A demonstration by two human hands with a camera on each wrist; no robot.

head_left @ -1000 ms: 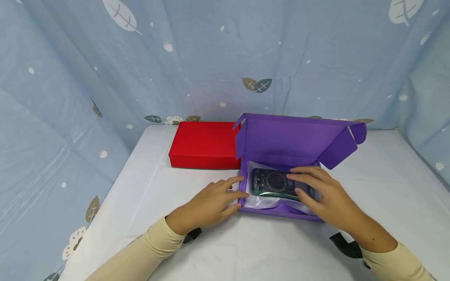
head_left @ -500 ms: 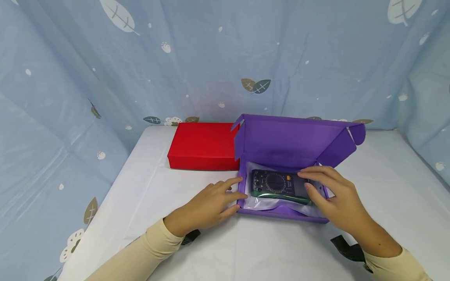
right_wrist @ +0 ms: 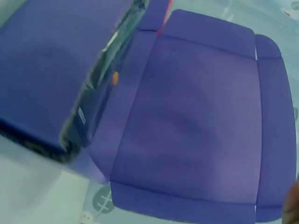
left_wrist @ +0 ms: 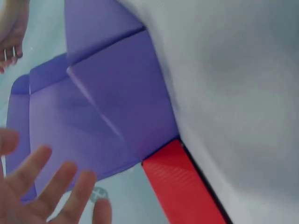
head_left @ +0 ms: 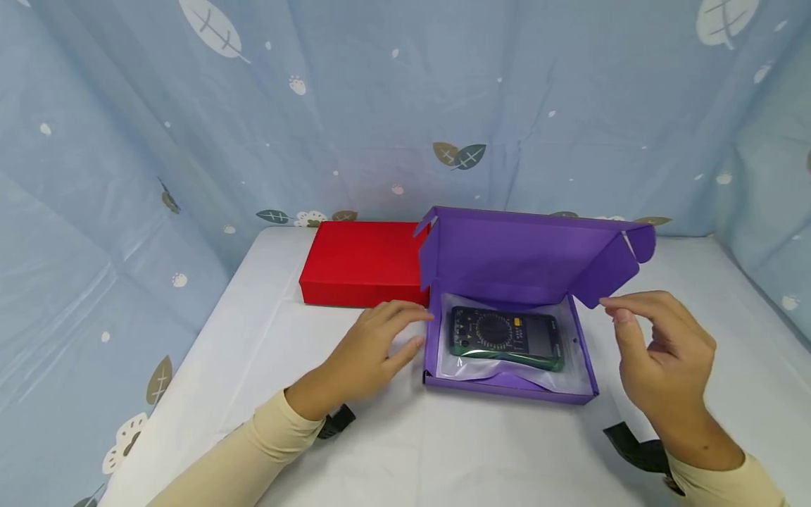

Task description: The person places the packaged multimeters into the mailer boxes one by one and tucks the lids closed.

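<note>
An opened purple cardboard box (head_left: pixel 514 398) lies in the head view with its lid (head_left: pixel 507 253) raised at the back. Inside it, a black multimeter (head_left: pixel 507 336) with a green edge rests on a clear plastic bag (head_left: pixel 570 377). My left hand (head_left: pixel 364 352), fingers spread and holding nothing, is at the box's left wall. To the right of the box my right hand (head_left: pixel 671 359) is raised with loosely bent fingers and nothing in its grip. Its index fingertip overlaps the tip of the lid's right side flap (head_left: pixel 608 271) in this view.
A closed red box (head_left: pixel 364 264) sits to the left of the purple one, right against it in the head view. Both are on a white-covered table (head_left: pixel 481 451). Blue patterned fabric (head_left: pixel 380 105) hangs behind and at the sides.
My right hand has left the multimeter and moved right, out of the box. My left fingers have drawn back from over the left wall. The multimeter now shows whole.
</note>
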